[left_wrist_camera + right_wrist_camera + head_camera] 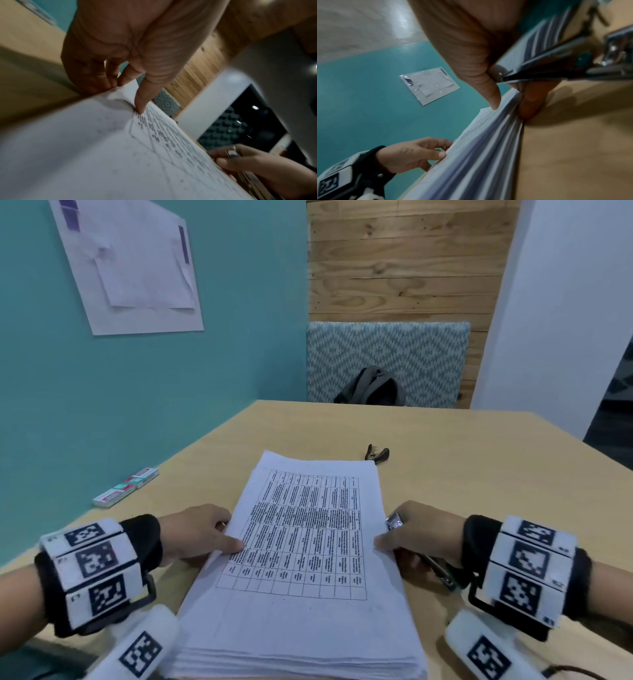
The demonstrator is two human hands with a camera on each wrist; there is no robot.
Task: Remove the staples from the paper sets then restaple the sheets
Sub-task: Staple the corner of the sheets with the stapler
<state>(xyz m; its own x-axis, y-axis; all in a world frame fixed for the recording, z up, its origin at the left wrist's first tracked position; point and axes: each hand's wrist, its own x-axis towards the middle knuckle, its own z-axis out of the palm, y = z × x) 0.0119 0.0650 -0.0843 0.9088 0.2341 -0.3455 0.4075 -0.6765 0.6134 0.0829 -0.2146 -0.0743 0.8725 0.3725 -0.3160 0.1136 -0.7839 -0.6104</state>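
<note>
You're in an office meeting nook: a wooden table (445, 474) with staple boxes (125, 487) at its left edge, a teal wall behind it carrying a pinned notice (130, 265), and a patterned upholstered bench (387, 361) beyond its far end.

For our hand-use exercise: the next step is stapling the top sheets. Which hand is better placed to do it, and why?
The right hand, probably: it already holds the stapler at the stack's right edge. The left hand only pinches the top sheets' left edge, so it can steady them.

Left hand (197, 534) pinches with thumb over fingers; right hand (419, 537) likewise curled.
</note>
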